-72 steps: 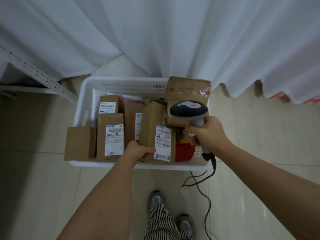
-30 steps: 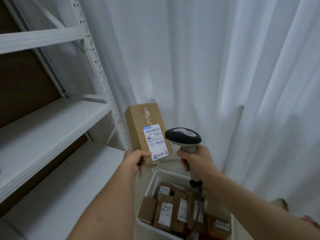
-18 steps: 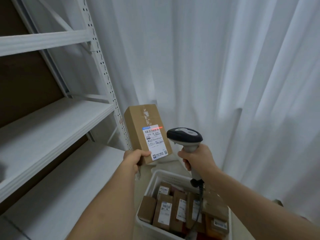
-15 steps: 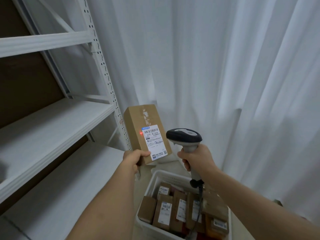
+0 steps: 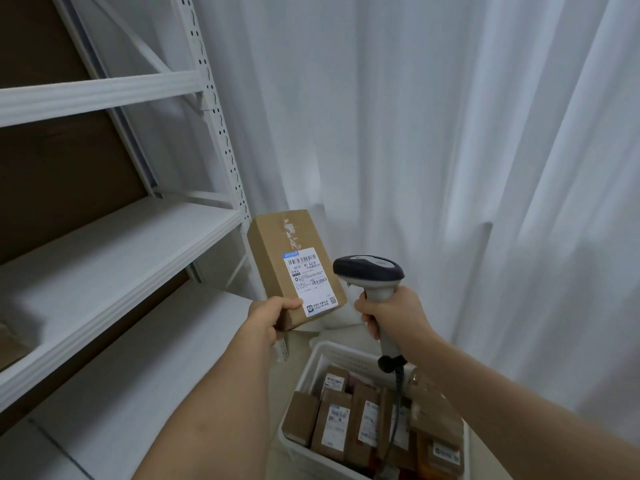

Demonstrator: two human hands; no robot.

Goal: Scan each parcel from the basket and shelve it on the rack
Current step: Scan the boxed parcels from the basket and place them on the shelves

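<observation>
Left hand (image 5: pixel 268 317) grips the bottom corner of a cardboard parcel (image 5: pixel 294 261), thumb curled over its front, holding it upright in the air just right of the rack (image 5: pixel 214 109) post, label facing the camera. Right hand (image 5: pixel 391 315) is wrapped round the grip of the scanner (image 5: pixel 369 271), head just beside the parcel's label. Basket (image 5: pixel 311 368) sits below on the floor, packed with more boxes (image 5: pixel 332 427); the scanner's cable hangs into it.

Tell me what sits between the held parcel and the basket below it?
Head view: only the left hand gripping the parcel by its lower corner, a rack post foot and pale floor. Nothing blocks the way down to the basket.
</observation>
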